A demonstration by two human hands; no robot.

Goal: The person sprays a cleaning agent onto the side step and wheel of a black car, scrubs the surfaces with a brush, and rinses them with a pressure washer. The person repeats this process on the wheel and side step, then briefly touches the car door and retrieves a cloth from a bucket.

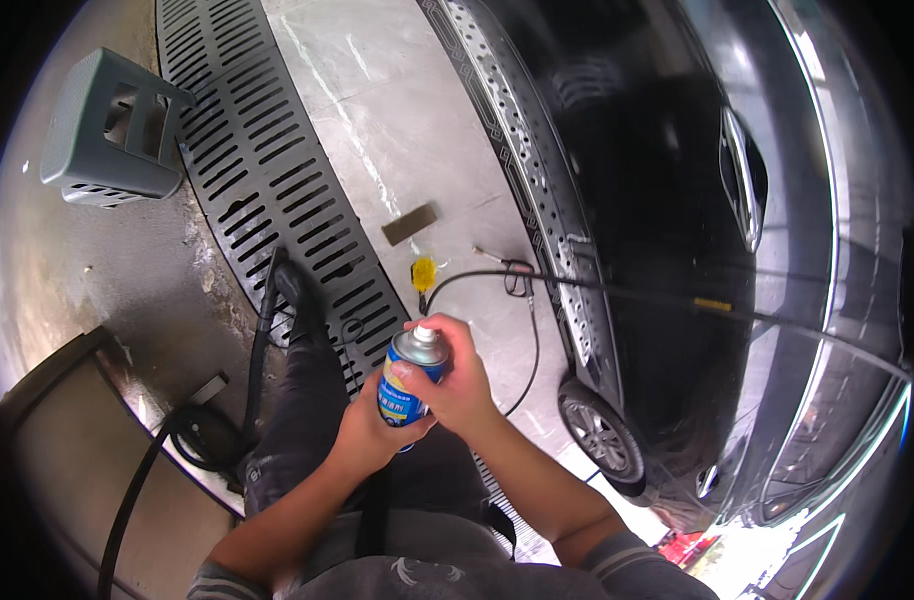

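Both hands hold a blue and yellow aerosol spray can (404,390) upright in front of my body. My left hand (371,431) wraps round the lower part of the can. My right hand (457,375) grips its upper part, with the thumb on the side and the fingers by the white nozzle (425,334). The can bears writing. On the floor past the can lie a yellow brush head (423,276), a brown flat block (410,224) and a pressure washer gun (518,277) with its hose.
A black car (652,187) with a perforated metal running board (536,165) stands at the right. A slotted drain grate (277,165) crosses the floor. At the left are a grey plastic stool (119,135) and a black vacuum hose (256,375). Another hose (652,294) stretches across the car's side.
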